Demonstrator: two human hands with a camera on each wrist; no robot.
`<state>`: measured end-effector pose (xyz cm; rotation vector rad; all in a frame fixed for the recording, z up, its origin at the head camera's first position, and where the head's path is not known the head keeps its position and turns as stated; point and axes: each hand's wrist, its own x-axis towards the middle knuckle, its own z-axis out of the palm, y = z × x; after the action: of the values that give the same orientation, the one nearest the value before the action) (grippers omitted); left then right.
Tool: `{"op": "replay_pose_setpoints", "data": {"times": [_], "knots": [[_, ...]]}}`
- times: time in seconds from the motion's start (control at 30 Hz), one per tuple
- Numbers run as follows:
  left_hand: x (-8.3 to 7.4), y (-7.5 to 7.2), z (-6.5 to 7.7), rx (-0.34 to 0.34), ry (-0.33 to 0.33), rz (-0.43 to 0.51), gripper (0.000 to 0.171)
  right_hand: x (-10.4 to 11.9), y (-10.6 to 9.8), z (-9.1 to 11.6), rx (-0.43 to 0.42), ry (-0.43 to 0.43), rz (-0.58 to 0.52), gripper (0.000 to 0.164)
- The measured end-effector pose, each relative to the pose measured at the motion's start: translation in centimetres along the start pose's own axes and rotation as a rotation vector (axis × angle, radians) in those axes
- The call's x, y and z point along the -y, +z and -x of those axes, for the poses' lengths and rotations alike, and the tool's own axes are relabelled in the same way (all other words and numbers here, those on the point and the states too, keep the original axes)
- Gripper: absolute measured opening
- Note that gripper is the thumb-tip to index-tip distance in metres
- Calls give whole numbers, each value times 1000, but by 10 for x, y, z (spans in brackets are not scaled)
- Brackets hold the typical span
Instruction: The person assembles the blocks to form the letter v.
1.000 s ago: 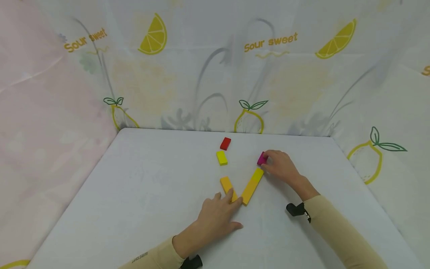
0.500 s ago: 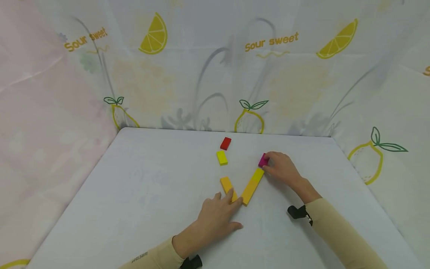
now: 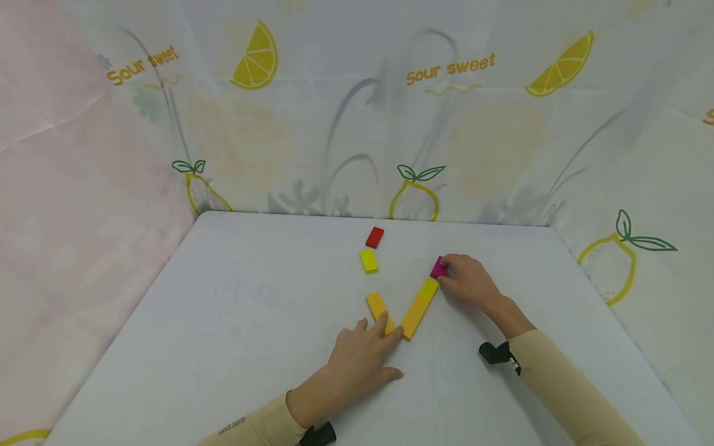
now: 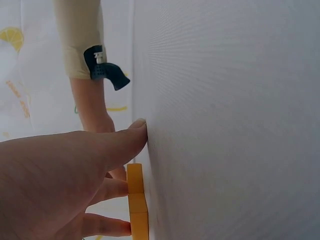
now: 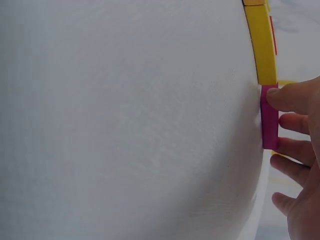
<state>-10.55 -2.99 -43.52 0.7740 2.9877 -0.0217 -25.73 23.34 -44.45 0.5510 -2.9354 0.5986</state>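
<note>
A magenta block (image 3: 437, 267) lies at the far end of the right-hand row, and my right hand (image 3: 471, 279) pinches it between thumb and fingers. In the right wrist view the magenta block (image 5: 269, 120) sits end to end with a yellow block (image 5: 264, 47). That row continues toward me as an orange strip (image 3: 414, 319). A second orange strip (image 3: 376, 303) slants in from the left, so the two make a V. My left hand (image 3: 357, 356) rests its fingertips on the orange pieces (image 4: 136, 200) near the point of the V, thumb spread aside.
Beyond the left orange strip lie a separate yellow block (image 3: 369, 262) and a red block (image 3: 375, 238). They stand on a white table (image 3: 223, 322), with a lemon-print cloth (image 3: 334, 124) hanging behind its far edge.
My right hand has shifted the magenta block slightly right and toward me, closer to the yellow block's end. The left hand and the other blocks stay put.
</note>
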Motion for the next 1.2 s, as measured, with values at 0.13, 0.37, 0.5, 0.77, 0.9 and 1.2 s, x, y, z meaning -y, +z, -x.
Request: {"op": "replay_pose_setpoints", "data": {"times": [0.13,0.37,0.5,0.77,0.9,1.2], "knots": [[0,0,0,-1,1,-5,73,1,1,0,9,11,-7,31],[-1,-2,-1,17,2,2,73,0,2,1,-4,20,-24,23],[-1,-3,0,18,-2,15,73,0,3,1,-11,14,-34,23],[0,-2,-1,14,-4,16,73,2,3,1,-1,24,-41,23],[0,-2,-2,16,-8,26,73,4,4,2,-2,25,-49,24],[0,-2,-2,30,-11,36,73,4,6,3,-3,15,-41,25]]}}
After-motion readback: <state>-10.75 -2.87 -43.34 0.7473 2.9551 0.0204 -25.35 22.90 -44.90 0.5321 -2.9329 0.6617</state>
